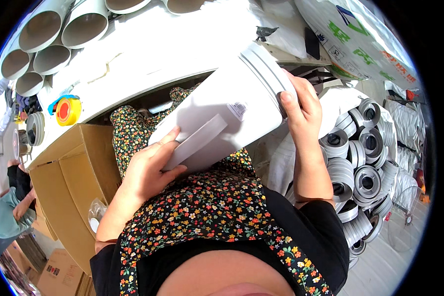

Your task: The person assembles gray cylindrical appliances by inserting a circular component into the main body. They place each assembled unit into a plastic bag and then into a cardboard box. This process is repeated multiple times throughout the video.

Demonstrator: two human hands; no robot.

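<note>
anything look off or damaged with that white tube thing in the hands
Nothing stands out. The white plastic cylinder lies tilted across the lap, left hand at its lower end, right hand near the ribbed rim. No crack or dent shows on the visible side. The grey ring-shaped parts sit loosely heaped in a white sack.

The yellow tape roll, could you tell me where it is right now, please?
In the head view, the yellow tape roll lies upper left on the white table, above the open cardboard box.

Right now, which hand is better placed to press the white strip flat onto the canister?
Probably the left hand: its fingers already lie on the white strip. The right hand grips the white canister at its ribbed end.
</note>
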